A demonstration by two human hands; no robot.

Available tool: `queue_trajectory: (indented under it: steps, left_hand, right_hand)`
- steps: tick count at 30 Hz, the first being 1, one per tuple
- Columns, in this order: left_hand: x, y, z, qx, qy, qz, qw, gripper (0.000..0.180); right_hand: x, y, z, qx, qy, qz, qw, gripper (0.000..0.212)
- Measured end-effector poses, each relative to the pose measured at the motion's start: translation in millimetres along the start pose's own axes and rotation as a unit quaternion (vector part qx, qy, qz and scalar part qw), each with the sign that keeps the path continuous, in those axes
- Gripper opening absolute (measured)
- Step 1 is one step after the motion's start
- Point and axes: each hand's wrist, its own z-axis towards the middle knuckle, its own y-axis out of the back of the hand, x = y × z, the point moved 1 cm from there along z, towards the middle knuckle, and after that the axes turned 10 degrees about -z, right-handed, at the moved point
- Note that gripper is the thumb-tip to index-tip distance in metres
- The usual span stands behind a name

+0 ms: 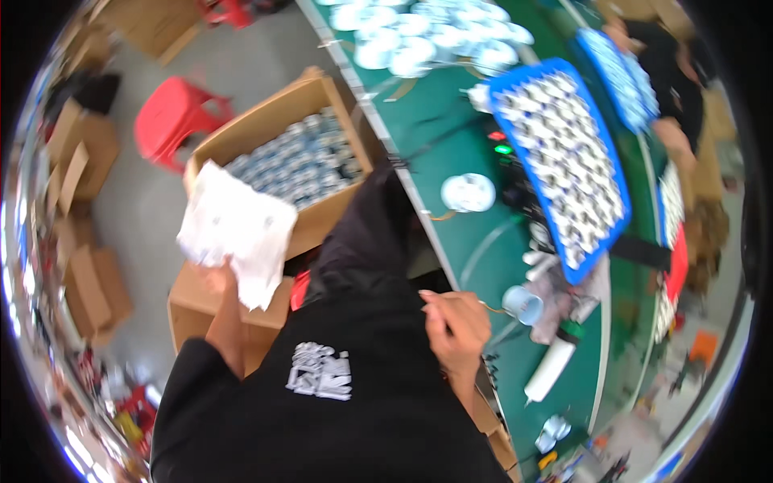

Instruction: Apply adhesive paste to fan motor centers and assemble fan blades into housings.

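Observation:
My left hand (216, 278) grips a limp white sheet (237, 217) by its lower edge; whether it is cloth, foam or plastic I cannot tell. The sheet hangs over the near left corner of an open cardboard box (322, 216). Inside that box sit rows of small pale blue and grey round parts (298, 157). By the bench edge, my right hand (459, 326) is loosely closed, with nothing seen in its fingers. Just right of it, a light blue cup-shaped part (523, 305) with a thin orange strip lies on the green bench (451, 249).
A blue tray (616, 181) of white parts stands on the bench beside a dark device with a green light (503, 150). Nearby are a white tube (552, 366) and a heap of pale round parts (419, 36). A red stool (169, 121) stands left; another person (668, 72) works across.

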Motion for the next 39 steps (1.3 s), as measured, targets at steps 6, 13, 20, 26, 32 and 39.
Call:
queue_trajectory:
  steps: [6,13,20,26,32,39]
  left_hand:
    - [-55,34,-44,0.196,-0.189,0.038,0.961,0.053]
    - [-188,82,-88,0.207,-0.329,-0.359,0.848,0.026]
    - [-290,246,-316,0.529,-0.538,-0.482,0.445,0.017]
    - [-312,265,-421,0.534,-0.724,-0.321,0.297,0.07]
    - [-319,250,-463,0.529,-0.761,-0.304,0.22,0.071]
    - [-318,256,-449,0.526,-0.764,-0.291,0.235,0.066]
  right_hand:
    - [-23,49,2,-0.022,-0.051,-0.091,0.994,0.015]
    - [-93,126,27,-0.04,-0.18,-0.29,0.939,0.013]
    - [-116,134,34,0.003,-0.119,-0.292,0.949,0.014]
    - [-132,132,57,0.123,-0.004,-0.369,0.921,0.017]
    - [-159,129,55,0.113,0.201,-0.505,0.832,0.01]
    - [-170,127,56,0.103,0.293,-0.524,0.793,0.011]
